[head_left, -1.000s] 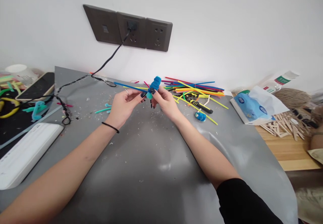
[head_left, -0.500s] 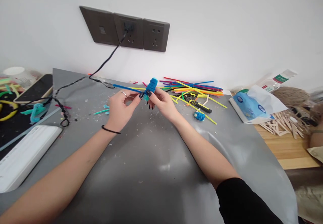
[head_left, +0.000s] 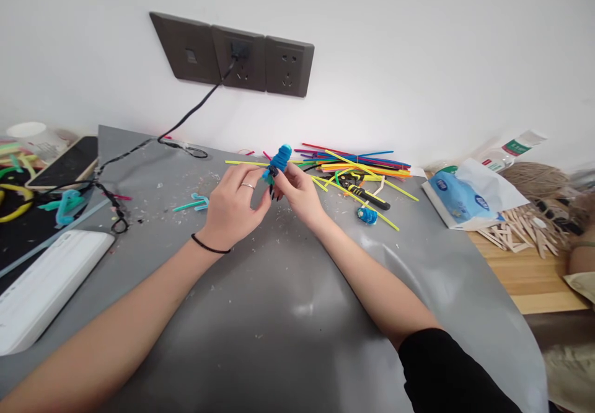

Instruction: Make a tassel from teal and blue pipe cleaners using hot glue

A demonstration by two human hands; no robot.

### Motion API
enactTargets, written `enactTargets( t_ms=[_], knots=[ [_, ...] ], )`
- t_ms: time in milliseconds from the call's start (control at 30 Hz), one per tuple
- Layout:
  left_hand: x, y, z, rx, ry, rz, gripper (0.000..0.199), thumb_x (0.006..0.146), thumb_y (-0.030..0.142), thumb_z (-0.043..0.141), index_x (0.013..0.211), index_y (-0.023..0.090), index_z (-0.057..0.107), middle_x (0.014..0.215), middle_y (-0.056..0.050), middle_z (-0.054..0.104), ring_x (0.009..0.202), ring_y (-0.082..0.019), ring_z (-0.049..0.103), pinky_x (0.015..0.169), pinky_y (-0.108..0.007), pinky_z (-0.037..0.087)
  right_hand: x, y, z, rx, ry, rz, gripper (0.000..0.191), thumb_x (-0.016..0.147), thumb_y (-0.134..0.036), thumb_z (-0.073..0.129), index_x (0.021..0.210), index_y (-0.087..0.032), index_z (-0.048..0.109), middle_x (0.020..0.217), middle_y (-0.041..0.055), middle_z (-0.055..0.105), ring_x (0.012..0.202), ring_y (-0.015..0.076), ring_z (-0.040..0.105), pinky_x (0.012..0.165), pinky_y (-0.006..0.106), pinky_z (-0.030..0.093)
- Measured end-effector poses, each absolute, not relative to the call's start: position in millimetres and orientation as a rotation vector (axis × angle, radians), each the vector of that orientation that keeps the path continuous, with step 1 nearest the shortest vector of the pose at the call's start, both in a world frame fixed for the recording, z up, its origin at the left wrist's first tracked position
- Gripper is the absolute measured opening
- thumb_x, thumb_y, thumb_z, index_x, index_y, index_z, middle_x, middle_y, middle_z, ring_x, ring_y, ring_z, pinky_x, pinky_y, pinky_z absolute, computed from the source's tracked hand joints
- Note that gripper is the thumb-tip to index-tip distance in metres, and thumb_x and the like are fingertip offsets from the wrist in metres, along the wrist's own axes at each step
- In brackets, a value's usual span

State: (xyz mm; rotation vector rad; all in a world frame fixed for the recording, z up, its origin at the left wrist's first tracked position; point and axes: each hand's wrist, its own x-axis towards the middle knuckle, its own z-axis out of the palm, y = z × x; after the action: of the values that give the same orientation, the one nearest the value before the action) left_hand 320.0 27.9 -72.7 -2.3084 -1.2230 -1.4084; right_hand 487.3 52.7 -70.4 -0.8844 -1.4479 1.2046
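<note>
A small tightly coiled blue pipe cleaner piece [head_left: 281,157], greenish at its lower end, is held upright above the grey sheet. My right hand [head_left: 303,195] pinches its lower part between thumb and fingers, dark nails showing. My left hand [head_left: 235,202], with a ring and a black wristband, is curled against the piece's left side; its fingertips are partly hidden behind the piece. The piece's loose blue strand is out of sight. To the right, a second coiled blue piece [head_left: 367,216] lies beside yellow pipe cleaners and black-and-yellow pliers [head_left: 367,196].
A bundle of coloured pipe cleaners [head_left: 357,160] lies along the wall. Tissues [head_left: 460,196], wooden sticks [head_left: 525,230] and twine [head_left: 534,178] are at right. A white power strip [head_left: 51,283], black cable [head_left: 193,112] and phone [head_left: 67,164] are at left. Scraps litter the grey sheet [head_left: 260,314].
My left hand has moved right and turned, its back now facing me more. The blue strand that stuck out leftward no longer shows. My right hand keeps its hold.
</note>
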Motion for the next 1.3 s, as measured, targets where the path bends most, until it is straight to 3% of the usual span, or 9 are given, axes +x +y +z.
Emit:
enactTargets(
  t_ms=[200, 467, 833, 1000, 1300],
  knots=[
    [323.6, 24.0, -74.1, -2.343, -1.332, -1.389, 0.038, 0.091, 0.024, 0.072, 0.129, 0.020, 0.069, 0.125, -0.016, 0.073, 0.117, -0.036, 0.073, 0.105, -0.050, 0.059, 484.6, 53.4, -71.9, -0.881, -1.384, 1.255, 0.056, 0.087, -0.077, 0.074, 0.091, -0.024, 0.056, 0.077, -0.0017, 0.066, 0.073, 0.0145, 0.063, 0.064, 0.026, 0.051],
    [318.8, 29.6, -73.9, -2.285, -1.383, -1.569, 0.016, 0.103, 0.029, 0.063, 0.113, 0.023, 0.073, 0.114, -0.013, 0.076, 0.108, -0.031, 0.076, 0.100, -0.045, 0.060, 481.4, 52.3, -72.5, -0.805, -1.385, 1.320, 0.056, 0.084, -0.075, 0.079, 0.086, -0.023, 0.057, 0.072, -0.0040, 0.063, 0.063, 0.0106, 0.059, 0.064, 0.026, 0.053],
    [317.8, 27.8, -77.5, -2.294, -1.381, -1.778, 0.015, 0.103, 0.035, 0.069, 0.109, 0.028, 0.081, 0.123, -0.012, 0.083, 0.117, -0.032, 0.078, 0.113, -0.051, 0.059, 481.8, 55.7, -73.0, -0.788, -1.307, 1.459, 0.049, 0.082, -0.065, 0.084, 0.087, -0.021, 0.062, 0.076, -0.0006, 0.071, 0.065, 0.0112, 0.064, 0.063, 0.025, 0.055],
    [317.4, 27.6, -73.9, -2.265, -1.399, -1.723, 0.019, 0.104, 0.038, 0.066, 0.101, 0.029, 0.082, 0.116, -0.010, 0.086, 0.113, -0.030, 0.081, 0.107, -0.048, 0.063, 482.9, 55.1, -71.8, -0.820, -1.242, 1.532, 0.053, 0.080, -0.066, 0.088, 0.078, -0.022, 0.059, 0.073, -0.0014, 0.071, 0.065, 0.0113, 0.065, 0.064, 0.025, 0.055],
    [314.2, 30.2, -71.3, -2.322, -1.339, -1.699, 0.019, 0.104, 0.037, 0.063, 0.098, 0.030, 0.080, 0.115, -0.009, 0.086, 0.110, -0.031, 0.080, 0.104, -0.049, 0.062, 487.9, 49.0, -62.7, -0.752, -1.178, 1.707, 0.046, 0.082, -0.061, 0.087, 0.080, -0.020, 0.066, 0.078, 0.0015, 0.072, 0.070, 0.0114, 0.066, 0.066, 0.023, 0.055]
  ],
)
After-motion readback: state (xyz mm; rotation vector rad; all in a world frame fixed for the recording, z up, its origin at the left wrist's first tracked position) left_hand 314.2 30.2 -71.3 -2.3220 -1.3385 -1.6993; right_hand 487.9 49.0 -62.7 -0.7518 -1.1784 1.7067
